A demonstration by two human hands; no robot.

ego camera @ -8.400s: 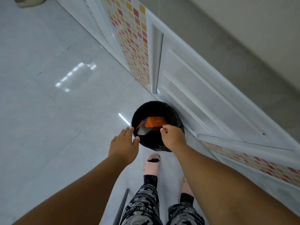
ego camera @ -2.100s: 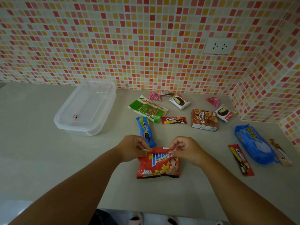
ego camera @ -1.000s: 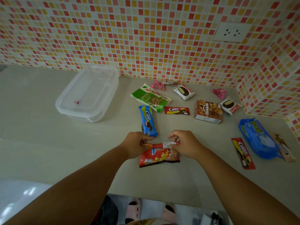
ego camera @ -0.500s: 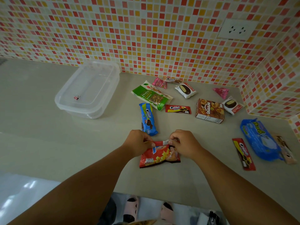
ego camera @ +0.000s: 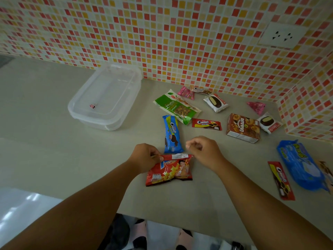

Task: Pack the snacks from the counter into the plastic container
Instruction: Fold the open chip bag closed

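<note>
A red potato snack bag [ego camera: 170, 171] lies on the counter with its top folded over. My left hand [ego camera: 144, 156] pinches the folded top at its left end. My right hand [ego camera: 204, 150] hovers just above the bag's right end, fingers curled and holding nothing. The clear plastic container [ego camera: 86, 114] sits at the back left with a small pink binder clip [ego camera: 92, 106] on its lid. Several snacks are spread behind the bag: a blue cookie pack [ego camera: 172, 134], a green nuts bag [ego camera: 177, 107], a small red cookie pack [ego camera: 206, 124] and a brown box [ego camera: 243, 128].
A big blue cookie bag [ego camera: 302, 164] and a red cookie strip [ego camera: 281, 180] lie at the right. Two white chocolate-bar wrappers [ego camera: 216, 102] and pink candies [ego camera: 186, 92] sit near the tiled wall [ego camera: 162, 38]. The counter's front edge [ego camera: 162, 219] runs just below the arms.
The bag's top has been folded down over itself. My right hand has let go of the fold and lifted slightly, while my left hand still holds it.
</note>
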